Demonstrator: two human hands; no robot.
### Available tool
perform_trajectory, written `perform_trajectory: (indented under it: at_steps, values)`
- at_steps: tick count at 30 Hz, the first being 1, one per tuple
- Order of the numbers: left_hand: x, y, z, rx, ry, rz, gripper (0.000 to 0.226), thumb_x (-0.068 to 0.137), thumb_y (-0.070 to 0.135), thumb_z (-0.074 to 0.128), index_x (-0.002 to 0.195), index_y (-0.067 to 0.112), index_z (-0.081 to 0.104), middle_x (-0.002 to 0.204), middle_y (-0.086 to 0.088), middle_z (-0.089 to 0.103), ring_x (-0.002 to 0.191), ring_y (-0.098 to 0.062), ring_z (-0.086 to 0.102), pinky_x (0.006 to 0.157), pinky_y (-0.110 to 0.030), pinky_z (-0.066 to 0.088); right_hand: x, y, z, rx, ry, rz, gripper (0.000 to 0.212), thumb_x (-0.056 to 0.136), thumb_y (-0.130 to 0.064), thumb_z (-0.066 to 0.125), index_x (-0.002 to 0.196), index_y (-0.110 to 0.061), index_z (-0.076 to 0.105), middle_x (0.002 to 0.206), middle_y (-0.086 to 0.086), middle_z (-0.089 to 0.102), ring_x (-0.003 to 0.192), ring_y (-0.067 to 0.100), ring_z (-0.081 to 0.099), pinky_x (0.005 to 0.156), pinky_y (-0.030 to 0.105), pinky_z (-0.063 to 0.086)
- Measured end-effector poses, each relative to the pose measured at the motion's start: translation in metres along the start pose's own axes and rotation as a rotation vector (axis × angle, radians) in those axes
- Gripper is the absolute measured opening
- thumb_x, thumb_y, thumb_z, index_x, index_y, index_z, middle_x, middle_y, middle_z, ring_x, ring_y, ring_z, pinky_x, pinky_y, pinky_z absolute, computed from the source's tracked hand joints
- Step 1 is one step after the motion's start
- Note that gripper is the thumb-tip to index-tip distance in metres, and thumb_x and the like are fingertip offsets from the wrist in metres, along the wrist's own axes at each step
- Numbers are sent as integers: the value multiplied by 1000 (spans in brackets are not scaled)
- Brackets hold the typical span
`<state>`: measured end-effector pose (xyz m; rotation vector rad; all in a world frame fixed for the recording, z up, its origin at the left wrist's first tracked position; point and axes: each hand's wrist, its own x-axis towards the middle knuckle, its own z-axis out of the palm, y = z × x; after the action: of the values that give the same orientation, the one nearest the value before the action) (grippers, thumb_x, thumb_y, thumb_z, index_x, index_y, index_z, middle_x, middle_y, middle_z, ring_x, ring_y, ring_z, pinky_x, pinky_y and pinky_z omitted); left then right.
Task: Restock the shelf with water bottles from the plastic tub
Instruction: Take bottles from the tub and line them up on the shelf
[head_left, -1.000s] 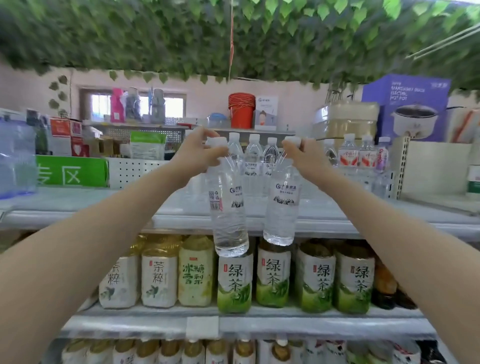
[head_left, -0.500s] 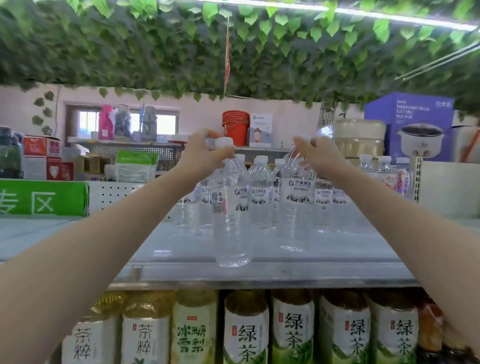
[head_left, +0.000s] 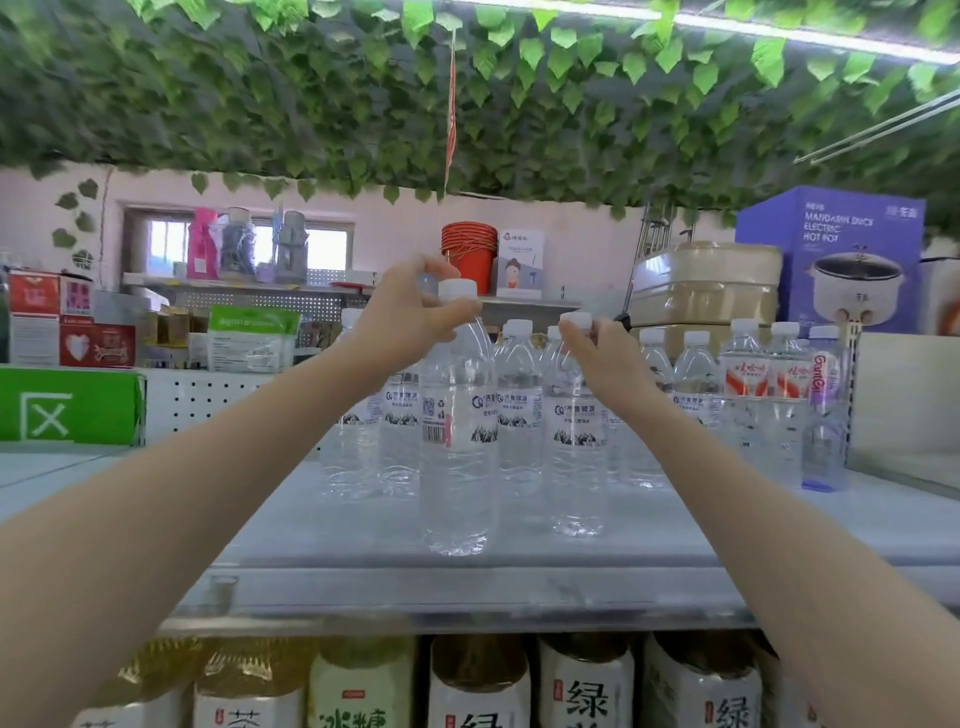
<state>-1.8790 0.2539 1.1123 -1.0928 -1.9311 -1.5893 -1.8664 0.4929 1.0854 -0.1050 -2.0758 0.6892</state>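
Note:
Two clear water bottles with white caps stand on the grey top shelf (head_left: 363, 551). My left hand (head_left: 410, 317) pinches the neck of the nearer bottle (head_left: 457, 467), whose base rests near the shelf's front. To its right, my right hand (head_left: 597, 353) grips the cap of the second bottle (head_left: 579, 467), set a little further back. Behind them stand several more water bottles (head_left: 519, 405) in rows. The plastic tub is out of view.
Red-labelled bottles (head_left: 745, 384) and a purple-labelled bottle (head_left: 825, 415) stand at the right of the shelf. Behind are a blue hot pot box (head_left: 831, 260) and a green sign (head_left: 67, 405). Tea bottles (head_left: 587, 686) fill the shelf below. Leaf vines (head_left: 467, 93) hang overhead.
Both hands carried their bottles up and forward from in front of the shelf edge onto the top shelf, where the bottles now stand. The view tilted upward.

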Motion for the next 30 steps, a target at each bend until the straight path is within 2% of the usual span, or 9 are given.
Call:
perform_trajectory:
  at_steps: [4,7,12,14,16,18,20,24,30]
  values:
    - [-1,-2,3,10,9,5,38,85,27,67,118,19,49,91,-2,70,82,-16,69,62,-24,48,-5,4,-1,64,25,27,56,89,-61,39,104,-11,59,80,-5,56,75,18,54,78,42,48]
    - [-4,0,7,12,-11,-3,38,86,28,65,119,21,47,95,-2,69,86,-16,68,64,-26,48,-12,-4,-6,85,13,47,60,89,-61,42,115,-9,56,106,5,63,92,21,57,89,48,49]
    - [-12,2,12,-3,26,-12,36,90,26,59,122,18,45,95,-4,66,98,-29,65,65,-25,46,-47,0,-10,105,-147,130,87,82,-51,64,147,-12,20,148,8,36,131,29,41,107,48,36]
    - [-17,1,14,-17,46,-7,34,92,25,57,123,18,45,91,1,65,97,-25,65,62,-19,44,-68,8,-10,140,-219,217,100,72,-45,77,147,-20,15,149,8,34,130,30,41,102,49,41]
    - [-21,1,18,-23,52,9,29,93,26,55,120,19,45,91,2,65,91,-23,64,62,-19,43,-86,18,-7,134,-281,320,104,68,-36,82,146,-23,15,148,7,32,125,30,43,83,42,51]
    - [-22,1,23,-15,57,20,27,94,28,54,118,22,44,98,-3,68,89,-24,61,66,-24,44,-99,26,-2,105,-312,382,102,69,-30,83,146,-19,16,149,6,29,123,29,44,67,33,52]
    - [-22,0,25,2,55,23,26,94,30,52,117,23,43,104,-10,68,88,-25,61,67,-25,44,-102,32,3,111,-287,400,102,69,-29,83,146,-15,18,148,6,29,125,29,42,63,32,54]
    - [-24,0,26,27,46,31,29,95,32,50,120,21,41,105,-14,67,86,-25,60,69,-28,46,-95,39,12,98,-255,393,109,70,-30,82,149,-11,10,153,8,24,135,32,34,99,51,45]
    - [-26,-4,21,4,55,34,22,95,32,50,114,26,42,106,-20,66,80,-19,53,62,-26,41,-84,43,21,69,-272,409,102,75,-30,79,149,-11,11,153,9,24,134,33,34,101,49,44]
